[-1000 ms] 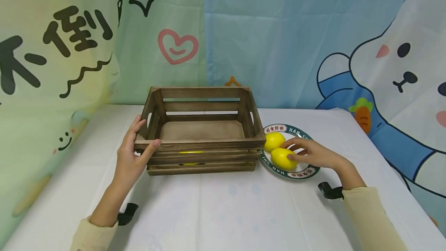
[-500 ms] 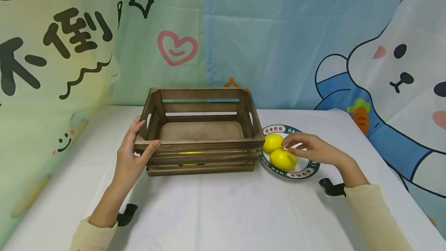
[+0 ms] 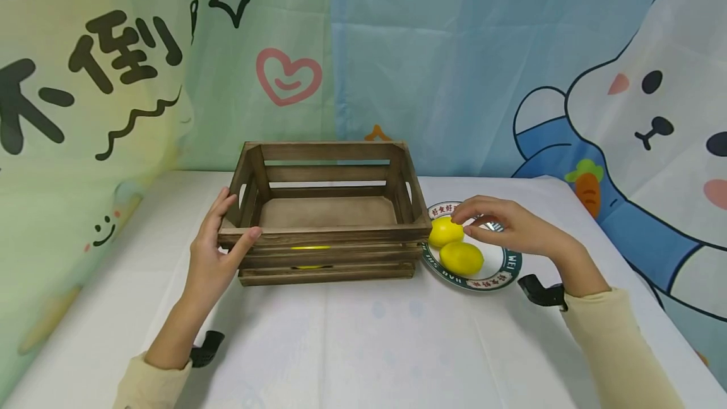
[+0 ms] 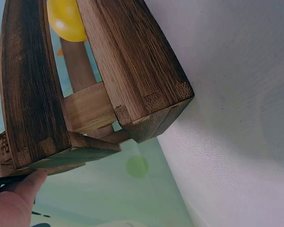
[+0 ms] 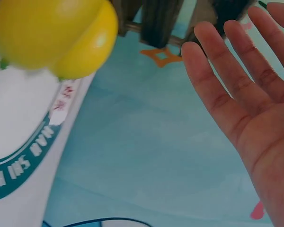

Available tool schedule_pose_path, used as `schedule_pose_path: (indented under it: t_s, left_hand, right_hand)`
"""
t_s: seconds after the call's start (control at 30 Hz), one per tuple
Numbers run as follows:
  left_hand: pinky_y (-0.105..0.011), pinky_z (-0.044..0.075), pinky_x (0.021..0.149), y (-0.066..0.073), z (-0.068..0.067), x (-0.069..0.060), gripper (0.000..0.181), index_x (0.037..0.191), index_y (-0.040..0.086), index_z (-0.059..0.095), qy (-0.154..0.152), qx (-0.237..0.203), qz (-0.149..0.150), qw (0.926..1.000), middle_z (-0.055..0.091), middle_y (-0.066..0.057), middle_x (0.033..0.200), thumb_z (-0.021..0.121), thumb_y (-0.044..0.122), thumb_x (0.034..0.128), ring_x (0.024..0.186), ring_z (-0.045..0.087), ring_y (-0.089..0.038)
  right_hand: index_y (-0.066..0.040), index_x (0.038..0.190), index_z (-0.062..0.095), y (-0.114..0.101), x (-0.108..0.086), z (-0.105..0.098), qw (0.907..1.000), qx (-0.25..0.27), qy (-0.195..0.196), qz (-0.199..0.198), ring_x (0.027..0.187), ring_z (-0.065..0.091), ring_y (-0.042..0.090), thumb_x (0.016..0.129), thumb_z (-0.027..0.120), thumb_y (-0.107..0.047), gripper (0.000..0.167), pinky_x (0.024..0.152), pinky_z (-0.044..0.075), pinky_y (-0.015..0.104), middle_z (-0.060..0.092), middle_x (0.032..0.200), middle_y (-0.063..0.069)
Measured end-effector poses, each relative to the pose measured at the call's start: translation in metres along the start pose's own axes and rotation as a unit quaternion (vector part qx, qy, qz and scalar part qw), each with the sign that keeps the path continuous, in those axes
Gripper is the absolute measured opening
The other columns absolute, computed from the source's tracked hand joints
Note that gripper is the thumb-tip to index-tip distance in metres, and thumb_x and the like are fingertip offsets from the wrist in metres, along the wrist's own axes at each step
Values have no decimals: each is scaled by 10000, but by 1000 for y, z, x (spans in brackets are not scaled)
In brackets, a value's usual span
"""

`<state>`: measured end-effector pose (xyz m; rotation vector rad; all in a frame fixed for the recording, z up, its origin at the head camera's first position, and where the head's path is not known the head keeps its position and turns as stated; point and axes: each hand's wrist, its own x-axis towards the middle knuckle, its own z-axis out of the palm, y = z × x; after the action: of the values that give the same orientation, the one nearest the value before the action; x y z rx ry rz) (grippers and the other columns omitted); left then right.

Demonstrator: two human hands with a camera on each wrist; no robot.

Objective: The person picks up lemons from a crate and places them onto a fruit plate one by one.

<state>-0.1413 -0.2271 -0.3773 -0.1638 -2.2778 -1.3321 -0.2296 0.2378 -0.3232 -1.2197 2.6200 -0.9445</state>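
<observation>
A brown slatted wooden crate (image 3: pixel 335 238) stands on the white table, and a yellow thing (image 3: pixel 310 248) shows through its front slats. My left hand (image 3: pixel 212 257) grips the crate's front left corner, thumb on the front rim and fingers along the left end. To the right of the crate, a green-rimmed plate (image 3: pixel 514 264) bears two lemons, a rear lemon (image 3: pixel 445 232) and a front lemon (image 3: pixel 461 259). Above the plate, close to the rear lemon, my right hand (image 3: pixel 511 225) hovers with fingers loosely bent and nothing in them. The right wrist view shows its palm (image 5: pixel 274 137) bare.
A printed cloth backdrop (image 3: pixel 431 81) hangs right behind the table. The white tablecloth (image 3: pixel 363 346) stretches in front of the crate and plate. Black wrist mounts (image 3: pixel 542 291) stick out from both sleeves.
My right hand has let go of the front lemon, which stays on the plate, and has risen up and back above the plate. The left hand and the crate have kept their places.
</observation>
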Motion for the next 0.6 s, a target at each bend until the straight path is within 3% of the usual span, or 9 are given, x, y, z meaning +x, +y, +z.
schedule_pose_path:
  t_s: [0.1,0.27,0.47,0.6]
  left_hand:
    - [-577,271,1121,0,0,0,643,1463,42,410,12,4,-2,10000,273,-43,1592,709,103,897,1461,239,-291]
    - [-574,266,1125,0,0,0,641,1464,44,409,10,0,-20,10000,270,-38,1593,706,112,900,1464,234,-285]
    - [-562,261,1133,-1,1,0,641,1462,46,412,19,8,-26,10000,273,-37,1592,710,114,898,1463,236,-281]
    - [-573,263,1128,-1,0,1,648,1466,45,406,4,27,-36,10000,271,-40,1593,710,121,899,1464,235,-286]
  right_hand:
    - [-141,1136,665,-7,3,-4,9997,15,-17,-257,1074,572,76,909,654,1,268,903,527,269,643,1201,37]
    - [-135,1146,666,-15,11,-9,9975,135,-77,-692,1063,592,127,899,650,37,301,882,534,246,644,1182,47]
    - [-141,1157,668,-27,19,-15,9959,113,-151,-886,1015,596,118,907,654,8,292,812,550,250,642,1180,40]
    - [-137,1154,666,-33,26,-18,9937,225,-174,-1086,1012,591,112,890,653,47,322,838,540,245,639,1175,-6]
